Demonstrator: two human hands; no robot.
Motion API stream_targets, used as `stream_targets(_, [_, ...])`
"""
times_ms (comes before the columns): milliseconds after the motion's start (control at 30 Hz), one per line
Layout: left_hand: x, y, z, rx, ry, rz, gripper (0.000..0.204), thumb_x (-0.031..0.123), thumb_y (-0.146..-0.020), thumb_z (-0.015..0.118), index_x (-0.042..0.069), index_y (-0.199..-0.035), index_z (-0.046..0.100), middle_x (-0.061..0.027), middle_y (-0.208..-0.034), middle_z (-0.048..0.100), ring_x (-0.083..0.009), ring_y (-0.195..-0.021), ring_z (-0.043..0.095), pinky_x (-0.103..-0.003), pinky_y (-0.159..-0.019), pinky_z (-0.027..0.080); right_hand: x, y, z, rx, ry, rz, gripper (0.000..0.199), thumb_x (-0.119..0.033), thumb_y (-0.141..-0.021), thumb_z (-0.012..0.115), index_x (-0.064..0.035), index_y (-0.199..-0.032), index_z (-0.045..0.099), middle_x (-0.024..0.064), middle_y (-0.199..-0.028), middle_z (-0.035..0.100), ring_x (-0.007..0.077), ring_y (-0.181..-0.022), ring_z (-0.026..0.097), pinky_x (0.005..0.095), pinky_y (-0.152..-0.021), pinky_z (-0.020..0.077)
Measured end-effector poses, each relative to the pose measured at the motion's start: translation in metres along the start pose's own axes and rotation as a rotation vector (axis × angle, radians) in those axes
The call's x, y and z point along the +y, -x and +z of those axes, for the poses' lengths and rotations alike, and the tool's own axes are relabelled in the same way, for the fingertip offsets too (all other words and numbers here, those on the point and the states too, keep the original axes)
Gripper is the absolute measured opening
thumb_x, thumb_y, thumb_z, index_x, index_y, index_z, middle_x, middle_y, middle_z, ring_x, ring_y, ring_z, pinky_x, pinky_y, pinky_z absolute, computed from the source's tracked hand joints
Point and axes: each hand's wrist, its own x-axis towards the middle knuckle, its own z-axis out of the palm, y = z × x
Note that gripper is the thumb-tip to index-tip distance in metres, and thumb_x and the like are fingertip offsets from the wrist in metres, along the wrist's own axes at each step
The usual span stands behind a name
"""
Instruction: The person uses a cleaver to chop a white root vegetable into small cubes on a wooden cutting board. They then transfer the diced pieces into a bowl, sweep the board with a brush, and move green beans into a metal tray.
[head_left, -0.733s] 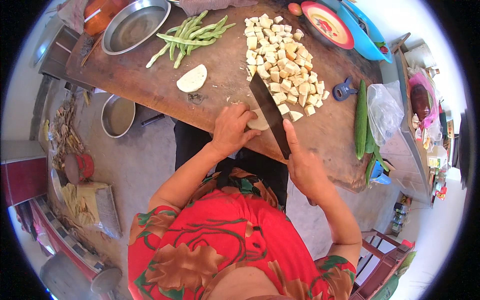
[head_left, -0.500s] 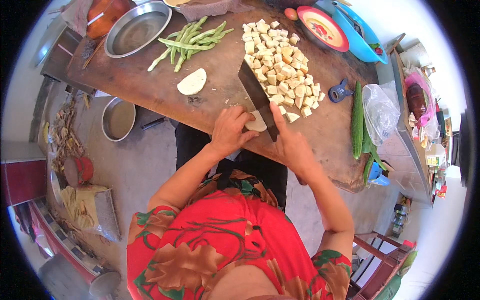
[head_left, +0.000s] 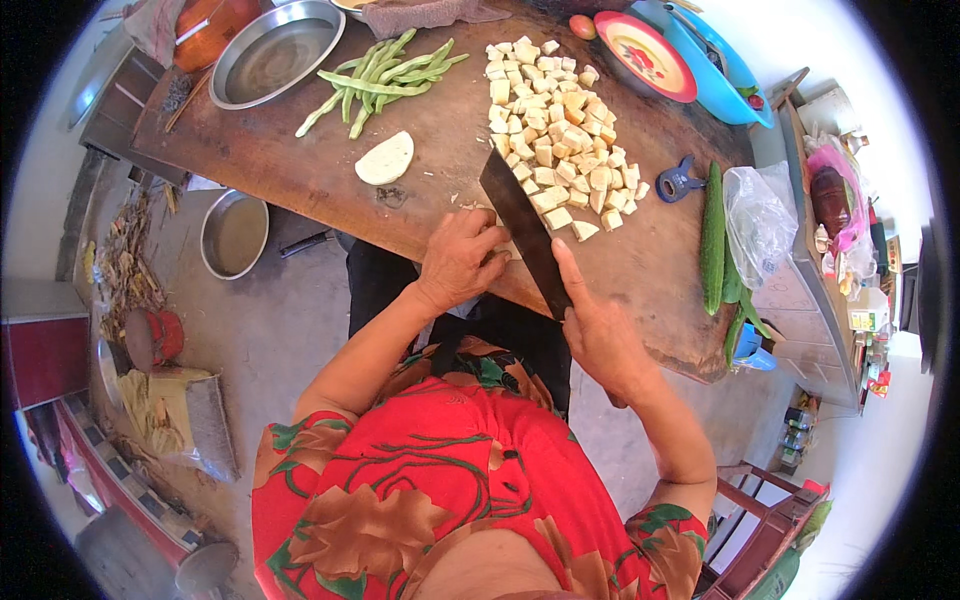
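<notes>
My right hand (head_left: 603,340) grips a dark cleaver (head_left: 526,236), its index finger stretched along the blade. The blade slants over the table's near edge, its far corner beside a heap of pale cubes (head_left: 560,125) that look like cut root vegetable. Just left of the blade, my left hand (head_left: 462,258) presses down with bent fingers near the edge. Most of the pale piece (head_left: 511,247) under those fingers is hidden. Farther left lies a pale half-round piece (head_left: 385,159), cut side toward the hand.
Green beans (head_left: 380,80) and a metal basin (head_left: 277,55) sit at the far left of the wooden table (head_left: 300,170). At right are a blue peeler-like tool (head_left: 680,180), a cucumber (head_left: 713,240) and a plastic bag (head_left: 760,220). A red-rimmed bowl (head_left: 645,55) and blue basin (head_left: 715,65) stand behind.
My right hand has drawn the cleaver toward me and slightly right, away from the left fingers. My left hand has curled over the pale piece, which shows much less.
</notes>
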Motion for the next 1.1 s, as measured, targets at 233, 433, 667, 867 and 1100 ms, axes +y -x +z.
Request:
stream_targets(233, [0.006,-0.003,-0.002,-0.022,0.007,-0.03,0.026,0.014,-0.072,0.071,0.006,-0.095,0.064,-0.0111,-0.098,0.056,-0.0305,-0.091,0.054,-0.041,-0.076,0.043,0.002,-0.012,0.025,0.027,0.061,-0.048,0.086,0.001,-0.082,0.046,-0.0208,-0.155,0.006,0.0243,-0.082,0.062,0.0461,-0.066,0.061,0.0564,-0.061,0.0485])
stream_targets(433, [0.005,-0.003,-0.003,-0.023,-0.008,-0.029,0.025,0.013,-0.072,0.071,0.007,-0.094,0.063,-0.0119,-0.097,0.055,-0.0315,-0.089,0.054,-0.041,-0.076,0.043,0.004,-0.048,0.025,0.104,-0.051,-0.083,0.085,-0.002,-0.083,0.05,-0.0192,-0.155,0.008,0.0244,-0.083,0.064,0.0462,-0.073,0.062,0.057,-0.066,0.049])
stream_targets(667, [0.004,-0.004,-0.003,-0.104,-0.019,-0.057,0.048,0.03,-0.07,0.079,0.011,-0.111,0.061,-0.0109,-0.113,0.053,-0.0307,-0.105,0.051,-0.043,-0.088,0.04,0.041,-0.032,0.012,0.571,-1.015,0.115,0.082,0.003,-0.086,0.05,-0.0203,-0.155,0.012,0.0206,-0.119,0.058,0.016,-0.066,0.063,0.0286,-0.047,0.0504])
stream_targets(867, [0.004,-0.025,0.018,-0.26,-0.213,0.08,0.072,0.058,-0.077,0.066,0.019,-0.135,0.049,-0.0147,-0.145,0.033,-0.0377,-0.133,0.029,-0.05,-0.108,0.026,0.103,0.003,0.024,0.723,-1.592,0.076,0.08,-0.001,-0.086,0.05,-0.0186,-0.155,0.012,0.0115,-0.074,0.063,0.0089,-0.042,0.048,0.0227,-0.037,0.0435])
stream_targets(1100, [-0.023,-0.087,0.054,-0.162,-0.315,0.373,0.067,0.066,-0.083,0.051,0.024,-0.135,0.05,-0.0128,-0.149,0.03,-0.0378,-0.136,0.025,-0.057,-0.11,0.019,0.124,0.004,0.05,0.761,-1.726,-0.009,0.08,-0.001,-0.086,0.048,-0.0184,-0.155,0.01,0.0114,-0.07,0.062,0.0098,-0.04,0.045,0.0236,-0.035,0.041])
